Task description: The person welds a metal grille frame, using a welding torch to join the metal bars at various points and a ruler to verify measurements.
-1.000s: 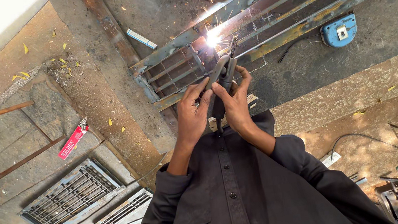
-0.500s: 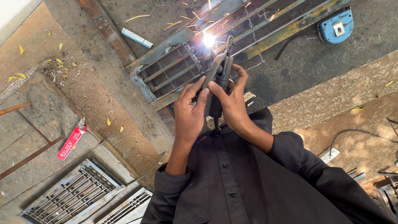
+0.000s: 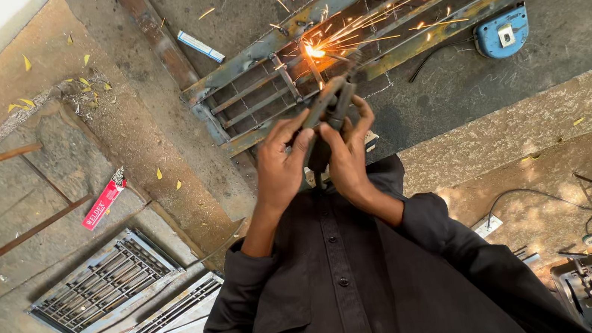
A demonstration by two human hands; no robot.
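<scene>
Right now both hands clamp a dark handheld grinder [image 3: 330,109], its tip on a bar of the long steel grille frame [image 3: 371,44] lying on the concrete floor [image 3: 453,94]; bright orange sparks [image 3: 340,33] fan off to the right. Left hand [image 3: 282,164] wraps the body, right hand [image 3: 349,156] closes round it from the other side, both w/ fingers shut tight on the tool. Risk, as a judgement: bare hands sit near the spark point, so a kick or slip could burn or cut them; sparks also fly toward the blue round device [image 3: 501,32] & its cable. Frame looks rusty, flat-barred, rough. A smaller grey grille [image 3: 103,280] lies well apart at left, near a red packet [image 3: 104,200].
</scene>
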